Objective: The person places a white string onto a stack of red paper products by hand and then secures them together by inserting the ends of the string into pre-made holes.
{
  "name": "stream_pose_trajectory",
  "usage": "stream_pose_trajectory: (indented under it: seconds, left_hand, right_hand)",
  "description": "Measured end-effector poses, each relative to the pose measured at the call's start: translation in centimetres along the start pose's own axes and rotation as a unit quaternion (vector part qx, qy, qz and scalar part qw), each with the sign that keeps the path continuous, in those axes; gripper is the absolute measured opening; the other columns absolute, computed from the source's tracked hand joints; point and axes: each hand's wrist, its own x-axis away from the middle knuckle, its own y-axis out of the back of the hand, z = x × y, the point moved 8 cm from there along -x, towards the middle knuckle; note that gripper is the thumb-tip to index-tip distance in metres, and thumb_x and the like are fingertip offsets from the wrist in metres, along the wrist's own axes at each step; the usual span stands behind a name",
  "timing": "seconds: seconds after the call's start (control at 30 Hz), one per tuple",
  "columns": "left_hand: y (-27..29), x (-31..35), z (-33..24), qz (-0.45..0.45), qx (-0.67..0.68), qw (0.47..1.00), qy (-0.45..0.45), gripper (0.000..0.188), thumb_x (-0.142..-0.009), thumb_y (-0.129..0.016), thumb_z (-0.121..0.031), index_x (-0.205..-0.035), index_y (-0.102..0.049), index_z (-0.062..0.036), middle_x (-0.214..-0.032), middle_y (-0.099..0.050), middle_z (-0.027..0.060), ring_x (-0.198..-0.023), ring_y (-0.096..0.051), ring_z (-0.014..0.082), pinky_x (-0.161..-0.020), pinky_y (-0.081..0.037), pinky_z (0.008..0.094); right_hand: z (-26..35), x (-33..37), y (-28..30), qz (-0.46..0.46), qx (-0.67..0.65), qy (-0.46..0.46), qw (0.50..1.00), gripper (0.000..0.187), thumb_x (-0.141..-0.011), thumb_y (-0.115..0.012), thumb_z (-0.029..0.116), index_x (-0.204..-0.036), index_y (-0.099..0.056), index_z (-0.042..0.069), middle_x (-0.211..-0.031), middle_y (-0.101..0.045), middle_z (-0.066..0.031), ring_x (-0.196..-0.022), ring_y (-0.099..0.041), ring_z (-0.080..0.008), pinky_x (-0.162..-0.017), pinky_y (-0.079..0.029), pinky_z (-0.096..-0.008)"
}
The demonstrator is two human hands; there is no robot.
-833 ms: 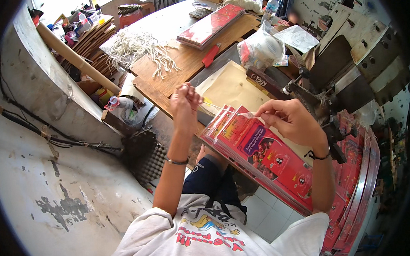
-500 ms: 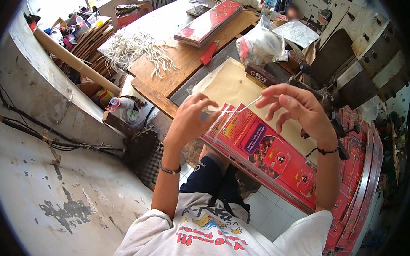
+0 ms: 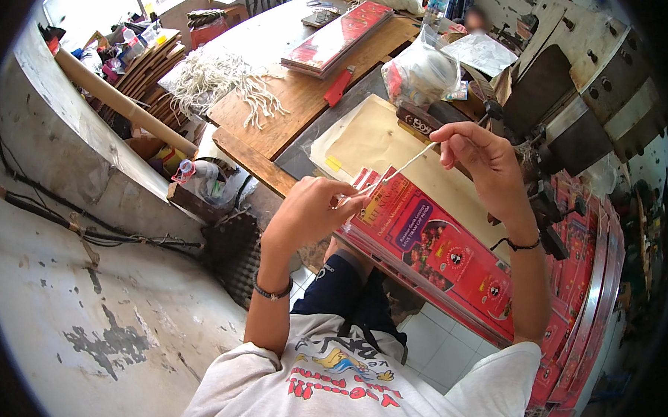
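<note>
A white string runs in a nearly straight line between my two hands, over the top end of a stack of red printed sheets. A small knot or loop shows in it close to the sheets' edge. My left hand pinches the string's lower end beside the stack's left corner. Higher up and to the right, my right hand grips the other end between thumb and bent fingers. Whether the string passes through a hole in the sheets I cannot tell.
Behind the stack lies tan cardboard, beside a dark metal clamp-like machine. Cut white strings, a red cutter and another red stack rest on the wooden table. More red sheets stand at right.
My right hand has risen slightly and drawn the string straighter. My left hand has lowered a little, its fingers now closed together on the string.
</note>
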Motion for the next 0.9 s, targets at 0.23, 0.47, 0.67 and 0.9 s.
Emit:
stream_pose_trajectory:
  seconds: [0.23,0.47,0.67,0.9]
  left_hand:
    - [-1.3,0.5,0.4,0.024,0.388,0.921,0.002,0.034,-0.097,-0.067,-0.027,-0.105,-0.072,0.0059,-0.085,-0.067,-0.0013,-0.079,-0.056,0.0034,-0.068,-0.045,0.0222]
    - [-2.8,1.1,-0.3,0.065,0.474,0.867,-0.139,0.043,-0.094,-0.069,-0.025,-0.123,-0.064,0.0078,-0.106,-0.063,0.0052,-0.1,-0.055,0.0102,-0.086,-0.044,0.0264]
    - [-4.1,0.6,1.6,0.023,0.499,0.853,-0.15,0.066,-0.067,-0.093,-0.024,-0.119,-0.065,0.0053,-0.102,-0.058,0.0026,-0.095,-0.053,0.013,-0.087,-0.045,0.028]
    - [-3.6,-0.3,2.2,-0.086,0.318,0.918,-0.22,0.062,-0.056,-0.095,-0.028,-0.1,-0.066,0.0046,-0.078,-0.051,0.0067,-0.075,-0.042,0.0204,-0.074,-0.038,0.0339]
  right_hand:
    - [1.6,-0.1,-0.9,-0.088,-0.013,0.104,0.991,0.03,-0.101,-0.06,0.022,-0.12,-0.064,-0.001,-0.096,-0.069,-0.006,-0.085,-0.065,-0.0117,-0.08,-0.052,-0.0272]
    - [-0.2,0.2,-3.5,0.004,-0.189,-0.037,0.981,0.018,-0.097,-0.067,0.014,-0.101,-0.06,-0.002,-0.087,-0.069,-0.0102,-0.073,-0.066,-0.0111,-0.065,-0.055,-0.0246]
    - [-0.4,0.5,-3.6,0.022,-0.047,-0.085,0.995,0.021,-0.096,-0.067,0.009,-0.114,-0.07,-0.001,-0.083,-0.071,-0.0065,-0.073,-0.065,-0.0077,-0.065,-0.054,-0.0227]
    - [1.1,0.4,-4.1,0.028,0.096,0.004,0.995,0.023,-0.096,-0.065,0.01,-0.117,-0.069,-0.001,-0.084,-0.073,-0.0107,-0.075,-0.068,-0.0121,-0.07,-0.055,-0.0266]
